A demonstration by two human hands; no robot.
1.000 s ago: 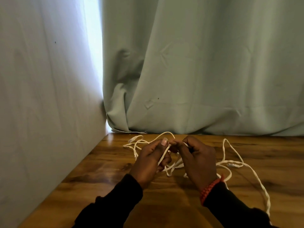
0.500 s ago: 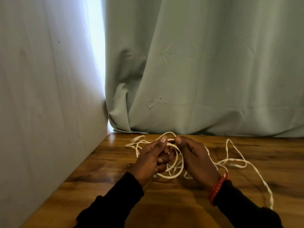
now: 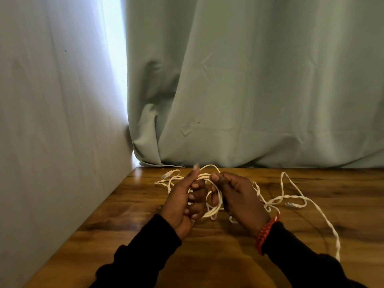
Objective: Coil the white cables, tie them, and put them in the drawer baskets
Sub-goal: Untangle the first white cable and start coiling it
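A small coil of white cable hangs between my two hands above the wooden table. My left hand grips the left side of the coil, thumb up and fingers curled through the loops. My right hand pinches the top of the coil between thumb and fingers. The loose rest of the white cable trails off to the right across the table and down toward the front right edge. More white cable with a plug end lies tangled behind my left hand. No drawer baskets are in view.
A pale green curtain hangs along the table's back edge. A light wall runs down the table's left side. A red braided band circles my right wrist.
The loose strands between my hands have been gathered into round loops. My right hand has moved from the strand's middle to the top of the coil, and my left thumb has lifted.
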